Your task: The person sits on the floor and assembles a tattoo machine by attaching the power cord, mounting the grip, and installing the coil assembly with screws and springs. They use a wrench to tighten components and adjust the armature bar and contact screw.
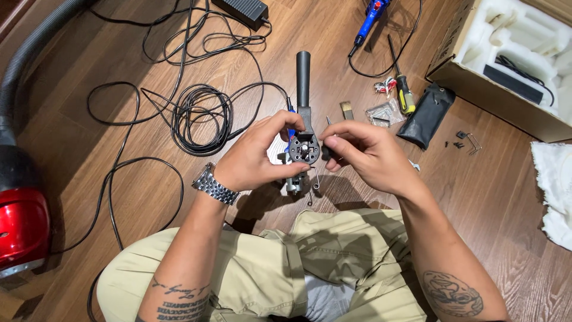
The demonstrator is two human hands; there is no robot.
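Small black mechanism with long handle under hand assembly.
Left hand (253, 156) fingers pinch the mechanism (302, 146); right hand (363, 152) fingers pinch a small part against it. Screws (454, 144) beyond the right fingers remain loose.

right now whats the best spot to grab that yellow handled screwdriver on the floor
Take the screwdriver by its yellow handle, coming down from above. It lies flat on the wooden floor with the thin dark shaft pointing away, and the handle is the thick part. A black pouch lies close on its right, so pinch carefully.
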